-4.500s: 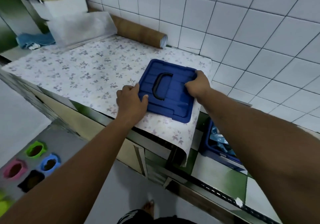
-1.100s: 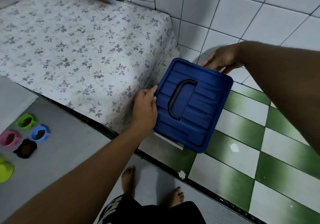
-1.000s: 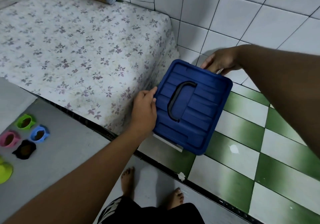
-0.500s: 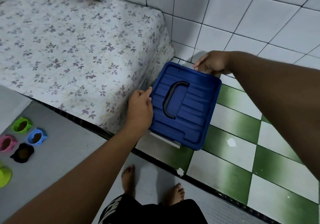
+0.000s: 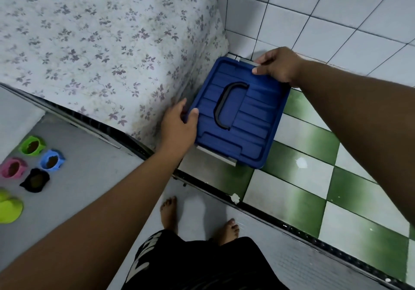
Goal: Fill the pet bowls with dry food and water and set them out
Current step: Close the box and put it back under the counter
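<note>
The blue lidded box (image 5: 238, 112) sat at centre frame, low in the corner where the green-and-white checkered floor (image 5: 303, 177) met the white tiled wall (image 5: 336, 9). Whether it rested on the tiles could not be told. The left hand (image 5: 179, 126) grasped the lid's left edge, thumb on top and fingers curled under the rim. The right hand (image 5: 276, 65) clasped the upper right corner, its fingers bent round the grey latch (image 5: 247, 62) there. A second grey latch (image 5: 216, 156) showed at the lid's lower edge, and a dark handle (image 5: 226, 105) lay flat in the lid's middle.

Tight against the box's left side hung the draped edge of the floral-covered counter (image 5: 101, 43), which filled the upper left of the frame. The left hand was squeezed between that cloth and the box.

At the far left, well apart from the box, four small pet bowls stood grouped on the grey floor (image 5: 89, 177): a green bowl (image 5: 32, 147), a blue bowl (image 5: 52, 161), a pink bowl (image 5: 13, 169) and a black bowl (image 5: 36, 179), each showing brown contents. A lime-green object (image 5: 9, 209) lay at the left edge below them, cut off by the frame. Two bare feet (image 5: 168, 213) stood at the bottom centre, just short of the dark threshold strip (image 5: 258, 213).
</note>
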Available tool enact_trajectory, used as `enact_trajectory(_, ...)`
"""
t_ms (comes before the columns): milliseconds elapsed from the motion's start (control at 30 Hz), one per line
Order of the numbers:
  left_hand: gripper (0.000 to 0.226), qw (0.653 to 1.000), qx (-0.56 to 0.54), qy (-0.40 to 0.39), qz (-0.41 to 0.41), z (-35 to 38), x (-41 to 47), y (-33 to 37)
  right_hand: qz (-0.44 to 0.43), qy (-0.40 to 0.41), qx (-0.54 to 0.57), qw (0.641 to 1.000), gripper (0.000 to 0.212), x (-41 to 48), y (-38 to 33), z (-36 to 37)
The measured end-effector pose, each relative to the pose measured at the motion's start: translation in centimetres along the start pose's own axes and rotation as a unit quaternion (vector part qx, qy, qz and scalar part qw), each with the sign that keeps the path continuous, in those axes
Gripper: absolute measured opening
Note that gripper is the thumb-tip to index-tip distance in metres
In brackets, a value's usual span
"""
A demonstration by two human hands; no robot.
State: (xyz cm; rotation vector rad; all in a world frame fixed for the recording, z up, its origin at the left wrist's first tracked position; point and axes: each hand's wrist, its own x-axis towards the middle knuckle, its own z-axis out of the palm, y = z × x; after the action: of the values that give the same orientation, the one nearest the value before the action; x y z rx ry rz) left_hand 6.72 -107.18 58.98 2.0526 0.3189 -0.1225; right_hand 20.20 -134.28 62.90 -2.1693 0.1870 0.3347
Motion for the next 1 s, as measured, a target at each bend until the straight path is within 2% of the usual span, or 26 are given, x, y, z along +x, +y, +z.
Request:
enact_trajectory(100, 0.050, 0.991, -0.097, 0.005, -0.094, -0.6, -3.2, -1.0, -0.003, 0.014, -0.007, 1.000, 0.038, -0.3, -0.1, 0.4)
enact_trajectory(200, 0.057, 0.944, -0.278, -0.049, -0.172, -0.4, -6.6, -2.0, -0.016, 0.041, -0.037, 0.998, 0.037, -0.7, -0.2, 0.7)
enact_trajectory(300, 0.063, 0.901, -0.380, -0.097, -0.184, 1.0, -8.8, -3.0, -0.025, 0.066, -0.063, 0.996, 0.032, -0.9, -0.2, 1.1)
enact_trajectory(367, 0.076, 0.891, -0.408, -0.104, -0.170, 2.2, -9.7, -3.4, -0.028, 0.073, -0.077, 0.994, 0.031, -1.0, -0.4, 1.3)
enact_trajectory(433, 0.078, 0.881, -0.434, -0.100, -0.156, 2.9, -10.0, -3.4, -0.031, 0.085, -0.092, 0.992, 0.030, -1.0, -0.5, 1.4)
enact_trajectory(633, 0.057, 0.860, -0.483, -0.062, -0.155, 2.9, -8.8, -3.3, -0.037, 0.115, -0.117, 0.986, 0.025, -1.2, -0.6, 1.9)
enact_trajectory(800, 0.053, 0.860, -0.480, -0.093, -0.149, 2.7, -8.7, -3.1, -0.042, 0.142, -0.126, 0.981, 0.018, -1.2, -0.6, 2.2)
enact_trajectory(933, 0.030, 0.862, -0.471, -0.119, -0.147, 2.9, -8.6, -2.7, -0.038, 0.164, -0.133, 0.977, 0.011, -1.1, -0.5, 2.8)
enact_trajectory(1000, 0.027, 0.860, -0.472, -0.121, -0.149, 3.0, -8.6, -2.6, -0.039, 0.173, -0.133, 0.975, 0.015, -1.1, -0.4, 3.1)
